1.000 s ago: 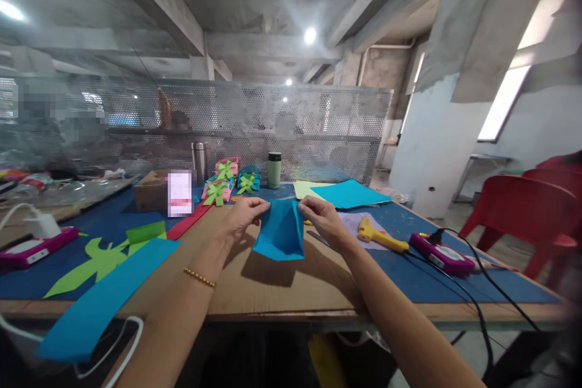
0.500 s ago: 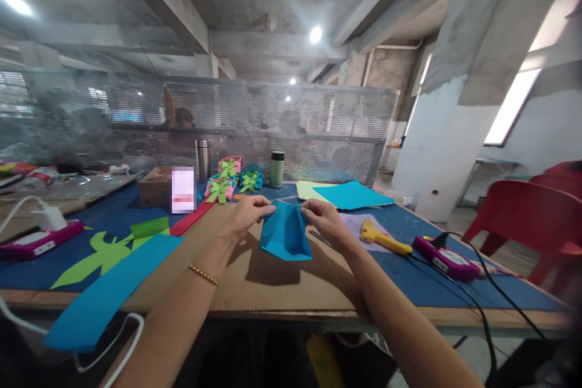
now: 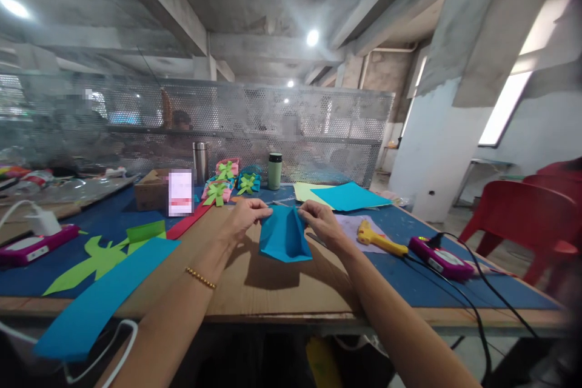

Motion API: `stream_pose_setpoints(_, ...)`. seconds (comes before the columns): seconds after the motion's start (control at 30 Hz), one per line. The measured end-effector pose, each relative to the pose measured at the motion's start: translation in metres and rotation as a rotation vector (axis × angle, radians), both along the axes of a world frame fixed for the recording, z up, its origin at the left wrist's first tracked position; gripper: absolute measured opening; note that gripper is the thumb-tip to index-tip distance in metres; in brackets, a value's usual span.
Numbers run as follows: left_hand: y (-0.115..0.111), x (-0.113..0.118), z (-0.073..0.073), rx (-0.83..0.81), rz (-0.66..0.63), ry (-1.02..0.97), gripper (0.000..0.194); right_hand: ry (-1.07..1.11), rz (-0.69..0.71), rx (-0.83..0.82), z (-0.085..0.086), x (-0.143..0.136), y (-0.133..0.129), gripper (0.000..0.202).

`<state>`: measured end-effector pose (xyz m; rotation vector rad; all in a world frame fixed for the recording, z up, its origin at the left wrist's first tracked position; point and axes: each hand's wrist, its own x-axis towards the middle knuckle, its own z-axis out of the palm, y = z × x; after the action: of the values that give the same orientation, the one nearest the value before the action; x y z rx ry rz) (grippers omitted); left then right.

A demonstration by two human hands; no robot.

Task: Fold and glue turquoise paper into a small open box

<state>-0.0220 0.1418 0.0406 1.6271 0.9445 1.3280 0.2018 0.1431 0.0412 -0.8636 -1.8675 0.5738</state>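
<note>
A folded piece of blue paper (image 3: 284, 233) with raised sides hangs between my hands, above a brown cardboard sheet (image 3: 227, 297) on which its shadow falls. My left hand (image 3: 247, 218) pinches its far left corner between thumb and fingers. At the far right corner, my right hand (image 3: 321, 221) grips it the same way. A dark, thin blade-like tool (image 3: 316, 239) lies partly hidden beside my right hand. To the left, a long blue paper strip (image 3: 109, 291) overhangs the table's front edge, beside green paper cutouts (image 3: 100, 259).
On the right lie a yellow hot glue gun (image 3: 379, 238) and a purple power strip (image 3: 440, 259) with black cables. Blue and pale sheets (image 3: 352, 195), a green tumbler (image 3: 274, 171), a steel flask (image 3: 200, 160) and small paper baskets with green bows (image 3: 217, 193) stand farther back.
The view has shifted slightly, moving the surroundings a little left and down. Both hands keep their hold on the blue paper, which stays in nearly the same place.
</note>
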Motion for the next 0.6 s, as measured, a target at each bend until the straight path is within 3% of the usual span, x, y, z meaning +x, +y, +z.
stream_pose_setpoints(0.33,0.02,0.004,-0.024,-0.165,-0.002,-0.142,0.05,0.07,0.001,-0.116,-0.009,-0.001,0.01,0.035)
stream_pose_setpoints(0.6,0.011,0.007,-0.017,-0.095,-0.016,-0.097,0.041,0.026,-0.031,-0.035,-0.008,0.0,0.007,0.033)
